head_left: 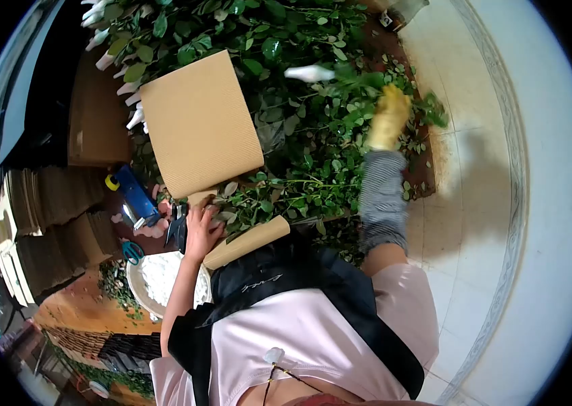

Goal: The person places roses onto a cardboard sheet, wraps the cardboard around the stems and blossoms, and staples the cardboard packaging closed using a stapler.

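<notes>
Stem: the leafy stem (pixel 357 79), blurred, is in front of the person toward the right, over the edge of the greenery and nearer the floor side than the sheet.
Long axis: roughly level across the view; the white cap (pixel 310 73) at one end points left, and leaves show beyond the glove on the right.
Right hand: in a yellow glove (pixel 389 120), clenched around the stem; a grey sleeve (pixel 384 197) covers the forearm.
Left hand: the bare left hand (pixel 202 233) lies at the lower edge of the sheet, fingers on a small card piece (pixel 201 197); whether it grips or merely presses, one cannot tell.
Sheet: a corrugated sheet (pixel 201 125), tilted, lies over part of the greenery (pixel 306 128), between the stem and the carton.
Roll: a curled card (pixel 249 242) lies between the greenery and the apron (pixel 266 274).
Left side: a blue dispenser (pixel 138 195), teal scissors (pixel 133 252) and stacked card (pixel 49 203); a black tool (pixel 178 229) just beside the left hand.
Bowl: a round bowl (pixel 138 292), filled with white pieces (pixel 159 276), partly hidden by the left forearm.
Carton: a brown carton (pixel 100 108) at upper left; its contents cannot be made out.
</notes>
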The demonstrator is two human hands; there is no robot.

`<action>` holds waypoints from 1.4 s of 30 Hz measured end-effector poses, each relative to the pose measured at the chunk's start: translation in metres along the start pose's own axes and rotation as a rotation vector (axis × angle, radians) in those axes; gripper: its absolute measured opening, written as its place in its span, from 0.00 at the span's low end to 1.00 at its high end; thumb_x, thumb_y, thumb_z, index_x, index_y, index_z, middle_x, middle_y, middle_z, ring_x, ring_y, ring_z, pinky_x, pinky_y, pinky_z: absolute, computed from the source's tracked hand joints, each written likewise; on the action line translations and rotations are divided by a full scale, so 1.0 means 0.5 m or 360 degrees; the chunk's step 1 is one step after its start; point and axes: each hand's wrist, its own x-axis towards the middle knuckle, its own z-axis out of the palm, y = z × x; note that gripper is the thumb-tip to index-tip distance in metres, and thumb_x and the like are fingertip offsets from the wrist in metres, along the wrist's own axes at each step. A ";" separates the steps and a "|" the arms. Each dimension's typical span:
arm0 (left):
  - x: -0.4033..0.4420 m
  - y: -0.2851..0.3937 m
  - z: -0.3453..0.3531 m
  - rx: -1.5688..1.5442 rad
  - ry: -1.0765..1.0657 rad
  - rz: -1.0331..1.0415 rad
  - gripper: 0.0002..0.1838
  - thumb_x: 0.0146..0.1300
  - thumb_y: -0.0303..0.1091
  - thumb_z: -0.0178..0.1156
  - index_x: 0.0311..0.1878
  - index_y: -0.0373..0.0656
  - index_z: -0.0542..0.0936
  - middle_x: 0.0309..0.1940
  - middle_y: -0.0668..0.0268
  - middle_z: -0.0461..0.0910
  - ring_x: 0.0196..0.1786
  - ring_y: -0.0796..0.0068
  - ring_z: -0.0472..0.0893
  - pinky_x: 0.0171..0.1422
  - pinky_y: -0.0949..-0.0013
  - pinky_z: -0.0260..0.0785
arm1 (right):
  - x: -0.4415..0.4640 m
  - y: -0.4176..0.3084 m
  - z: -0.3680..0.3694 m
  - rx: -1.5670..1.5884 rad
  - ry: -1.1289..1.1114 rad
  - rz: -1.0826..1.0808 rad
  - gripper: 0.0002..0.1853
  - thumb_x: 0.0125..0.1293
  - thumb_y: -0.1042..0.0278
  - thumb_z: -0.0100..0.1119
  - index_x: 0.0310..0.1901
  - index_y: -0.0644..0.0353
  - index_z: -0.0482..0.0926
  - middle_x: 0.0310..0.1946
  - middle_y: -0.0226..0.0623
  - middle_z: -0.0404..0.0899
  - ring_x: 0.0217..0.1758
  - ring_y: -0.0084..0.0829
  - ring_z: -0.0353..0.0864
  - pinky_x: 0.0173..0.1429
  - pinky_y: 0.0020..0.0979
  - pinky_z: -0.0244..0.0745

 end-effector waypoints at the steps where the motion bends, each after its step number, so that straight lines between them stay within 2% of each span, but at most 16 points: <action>1: 0.000 0.003 -0.008 -0.0005 0.0014 -0.0015 0.26 0.51 0.33 0.73 0.55 0.45 0.79 0.63 0.54 0.73 0.63 0.47 0.72 0.68 0.50 0.63 | 0.020 0.020 -0.035 0.0149 0.0027 -0.0150 0.18 0.53 0.86 0.60 0.46 0.62 0.81 0.44 0.45 0.84 0.51 0.47 0.81 0.60 0.41 0.75; 5: -0.009 -0.006 -0.001 0.0017 -0.0085 -0.0108 0.28 0.53 0.36 0.72 0.59 0.46 0.80 0.60 0.54 0.73 0.63 0.48 0.72 0.68 0.49 0.62 | 0.066 -0.108 -0.241 0.0811 -0.0749 -0.0170 0.17 0.56 0.84 0.58 0.47 0.60 0.84 0.38 0.45 0.85 0.45 0.46 0.83 0.61 0.45 0.77; 9: -0.010 -0.020 0.009 0.0148 -0.0158 -0.0048 0.26 0.58 0.41 0.69 0.60 0.45 0.80 0.58 0.54 0.78 0.63 0.51 0.74 0.69 0.49 0.63 | -0.035 -0.262 -0.244 0.0572 -0.1104 -0.1021 0.16 0.67 0.71 0.53 0.52 0.48 0.86 0.22 0.36 0.81 0.27 0.40 0.81 0.50 0.40 0.80; 11: 0.000 -0.002 -0.012 0.0063 -0.0356 -0.0223 0.27 0.58 0.41 0.68 0.61 0.43 0.79 0.59 0.55 0.78 0.63 0.53 0.74 0.68 0.50 0.63 | -0.147 -0.305 -0.165 0.0428 -0.1406 -0.0990 0.15 0.71 0.68 0.52 0.52 0.49 0.85 0.21 0.39 0.80 0.26 0.39 0.81 0.43 0.39 0.80; 14: 0.001 -0.004 -0.013 0.0227 -0.0032 0.0104 0.32 0.55 0.40 0.71 0.63 0.41 0.77 0.58 0.58 0.78 0.61 0.57 0.75 0.68 0.53 0.64 | -0.345 -0.275 -0.013 0.0587 -0.1674 -0.0589 0.10 0.70 0.65 0.56 0.48 0.48 0.86 0.21 0.38 0.80 0.25 0.37 0.81 0.37 0.39 0.77; 19: 0.005 -0.001 -0.020 0.0341 -0.0109 0.0125 0.34 0.54 0.42 0.71 0.63 0.36 0.75 0.58 0.57 0.78 0.61 0.57 0.75 0.69 0.53 0.63 | -0.286 -0.348 -0.069 0.0051 -0.1521 -0.0763 0.11 0.63 0.76 0.57 0.44 0.60 0.86 0.23 0.35 0.80 0.29 0.33 0.81 0.39 0.32 0.75; 20: 0.014 -0.004 -0.020 0.0402 -0.0105 0.0166 0.35 0.54 0.42 0.71 0.63 0.35 0.75 0.57 0.56 0.78 0.61 0.57 0.75 0.70 0.53 0.62 | -0.336 -0.332 -0.014 0.0154 -0.1523 -0.0462 0.08 0.66 0.70 0.54 0.34 0.47 0.84 0.26 0.30 0.83 0.37 0.34 0.85 0.48 0.35 0.78; 21: 0.014 -0.009 -0.015 0.0465 -0.0117 0.0208 0.36 0.53 0.44 0.72 0.63 0.34 0.75 0.59 0.55 0.76 0.64 0.56 0.72 0.72 0.53 0.60 | -0.362 -0.320 0.010 0.0014 -0.1626 -0.0678 0.09 0.65 0.72 0.53 0.38 0.50 0.84 0.27 0.32 0.82 0.38 0.36 0.84 0.56 0.38 0.76; 23: 0.015 0.002 -0.021 0.0658 -0.0199 0.0188 0.36 0.52 0.46 0.72 0.61 0.35 0.76 0.63 0.55 0.72 0.67 0.52 0.68 0.73 0.50 0.59 | -0.424 -0.298 0.042 0.0627 -0.1173 -0.0513 0.10 0.66 0.72 0.52 0.41 0.53 0.84 0.28 0.35 0.81 0.38 0.38 0.83 0.61 0.40 0.73; 26: 0.034 0.006 -0.027 0.0585 -0.0097 0.0188 0.32 0.49 0.45 0.74 0.55 0.38 0.79 0.65 0.52 0.69 0.68 0.46 0.66 0.76 0.46 0.56 | -0.381 -0.285 0.020 0.0687 -0.1317 -0.0579 0.11 0.61 0.73 0.59 0.44 0.55 0.85 0.29 0.38 0.81 0.40 0.41 0.82 0.63 0.44 0.73; 29: 0.029 0.001 -0.028 0.0517 -0.0187 0.0081 0.31 0.48 0.42 0.75 0.54 0.37 0.79 0.65 0.51 0.70 0.67 0.46 0.67 0.74 0.46 0.57 | -0.279 -0.245 -0.016 0.1562 -0.2136 0.0459 0.21 0.72 0.65 0.62 0.64 0.55 0.77 0.51 0.38 0.83 0.56 0.33 0.81 0.69 0.39 0.73; 30: 0.023 -0.004 -0.022 0.0457 -0.0171 0.0069 0.31 0.48 0.41 0.75 0.55 0.37 0.79 0.65 0.52 0.70 0.66 0.46 0.68 0.73 0.46 0.58 | -0.230 -0.233 -0.012 0.1361 -0.2268 0.0815 0.22 0.75 0.62 0.59 0.68 0.54 0.74 0.59 0.36 0.80 0.60 0.31 0.79 0.69 0.35 0.72; 32: 0.021 0.003 -0.021 0.0414 -0.0114 0.0074 0.32 0.48 0.39 0.75 0.57 0.38 0.77 0.64 0.53 0.71 0.64 0.48 0.70 0.71 0.47 0.59 | -0.155 -0.228 -0.023 0.1673 -0.1601 0.1070 0.20 0.72 0.66 0.61 0.64 0.55 0.78 0.62 0.37 0.80 0.63 0.33 0.78 0.64 0.35 0.75; 36: 0.018 0.002 -0.017 0.0409 -0.0078 0.0067 0.36 0.47 0.39 0.76 0.60 0.40 0.74 0.63 0.54 0.72 0.64 0.49 0.72 0.72 0.47 0.59 | -0.215 -0.122 0.206 -0.0123 -0.1275 -0.0164 0.12 0.65 0.72 0.58 0.49 0.53 0.84 0.45 0.39 0.86 0.53 0.39 0.83 0.66 0.41 0.70; 40: 0.012 -0.002 -0.016 0.0294 -0.0085 -0.0053 0.35 0.47 0.39 0.77 0.58 0.39 0.75 0.66 0.54 0.72 0.68 0.50 0.71 0.75 0.48 0.57 | -0.235 -0.074 0.282 0.0607 -0.0771 0.0480 0.07 0.64 0.69 0.59 0.41 0.51 0.85 0.36 0.33 0.86 0.42 0.37 0.85 0.60 0.40 0.74; 42: 0.009 -0.006 -0.013 0.0269 -0.0040 -0.0040 0.38 0.46 0.37 0.77 0.62 0.39 0.73 0.67 0.55 0.72 0.68 0.50 0.72 0.74 0.47 0.58 | -0.139 -0.082 0.172 0.0391 -0.0553 0.0367 0.08 0.63 0.71 0.62 0.43 0.52 0.85 0.32 0.33 0.83 0.37 0.37 0.83 0.58 0.43 0.76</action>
